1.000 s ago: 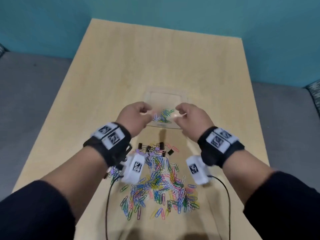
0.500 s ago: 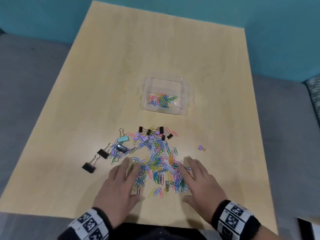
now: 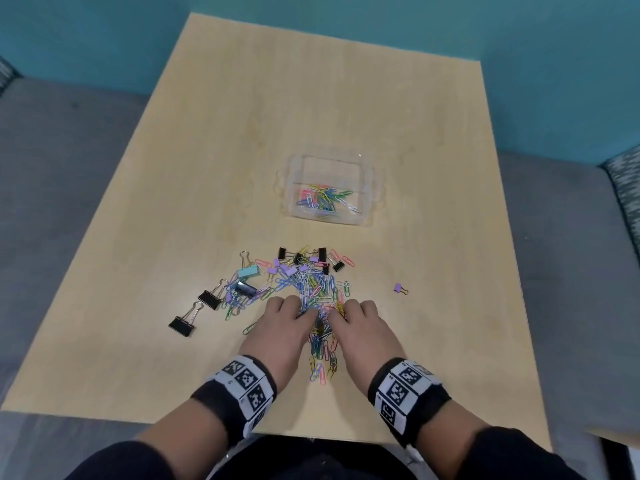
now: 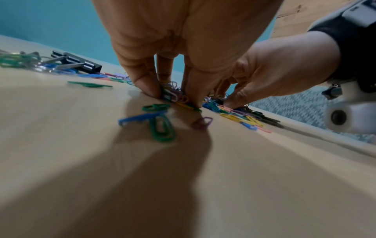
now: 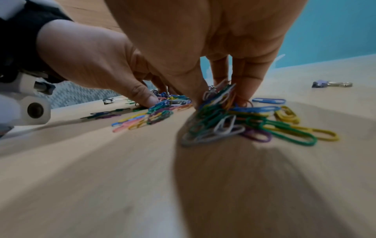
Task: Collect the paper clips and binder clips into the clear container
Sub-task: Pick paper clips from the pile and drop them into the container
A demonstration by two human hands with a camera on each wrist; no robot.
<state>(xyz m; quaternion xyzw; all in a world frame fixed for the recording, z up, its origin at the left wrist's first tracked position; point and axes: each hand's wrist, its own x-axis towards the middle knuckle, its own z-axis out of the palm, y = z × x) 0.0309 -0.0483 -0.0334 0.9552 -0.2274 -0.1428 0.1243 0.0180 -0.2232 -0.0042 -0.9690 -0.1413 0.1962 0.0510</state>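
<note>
Both hands are down on the desk [image 3: 194,188] near its front edge, palms down, side by side with a narrow gap between them. The left hand [image 3: 282,329] has its fingers curled down into the pile of paper clips [image 3: 320,289]; the left wrist view shows its fingertips [image 4: 148,87] pressed to the desk surface with a small bunch of clips pinched between finger and thumb. The right hand [image 3: 360,329] is set likewise: the right wrist view shows its fingers [image 5: 246,83] bent down into a raised bundle of clips, clamped against the thumb.

The pile lies in the front half of the desk, roughly central, and runs from between the two wrists out beyond the fingertips. Binder clips lie along its far and left margins: two black ones [image 3: 183,322] toward the left edge (handles up, clear of the pile), a pale blue one [image 3: 249,271], and several small black and lilac ones at the far side. One lilac binder clip [image 3: 400,289] sits alone toward the right edge, well apart from the rest.

The clear container [image 3: 329,161] stands upright near the centre of the desk, beyond the pile and apart from it. A small heap of coloured paper clips rests on its floor.
</note>
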